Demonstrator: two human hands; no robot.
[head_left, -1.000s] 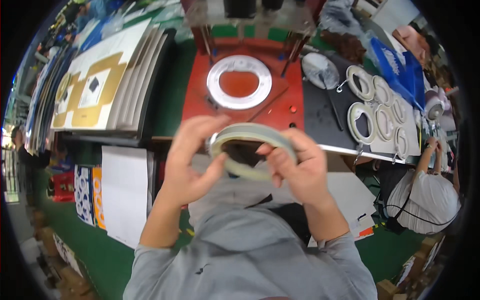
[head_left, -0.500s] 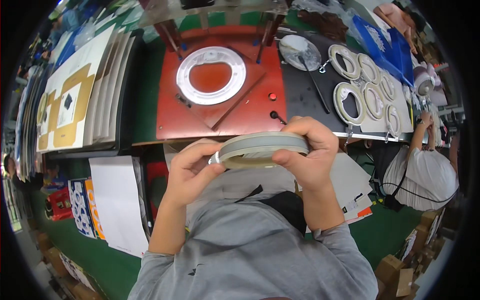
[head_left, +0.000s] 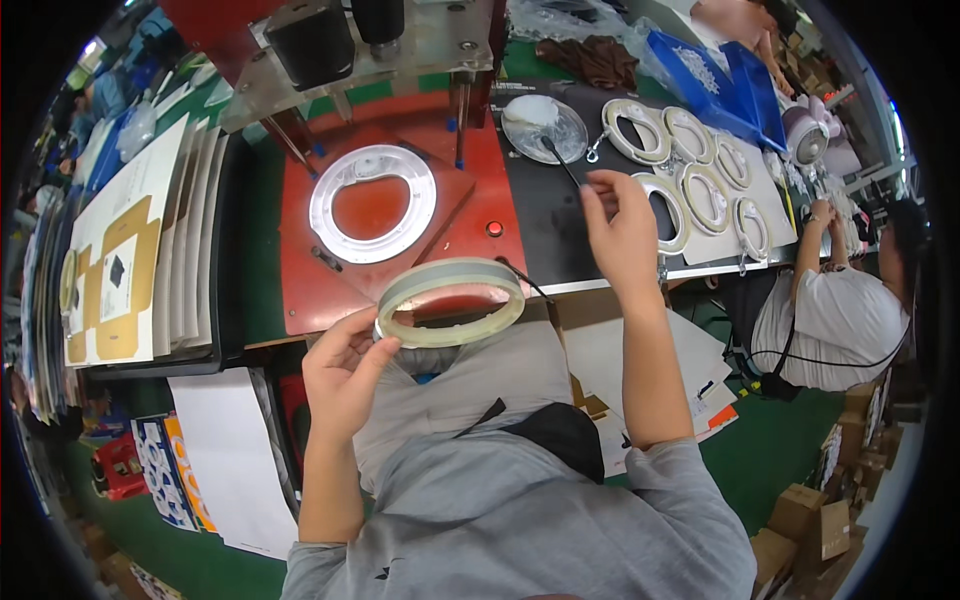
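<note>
My left hand pinches the left edge of a pale ring with a grey band round its outside. The ring is held tilted in front of the red work plate's front edge. My right hand is at the dark stick, whose upper end lies in a round dish with white stuff in it. Its thumb and forefinger are a little apart near the stick, and the hand hides the stick's lower part. A white ring-shaped part lies on the red plate.
Above the red plate stands a press with posts and a clear plate. Several finished-looking rings lie at the right, with a blue bin behind. Card sheets stand at the left. A seated person works at the right.
My right hand has let go of the pale ring and moved up and right to the stick. The left hand still holds the ring, now lower left. The view has shifted.
</note>
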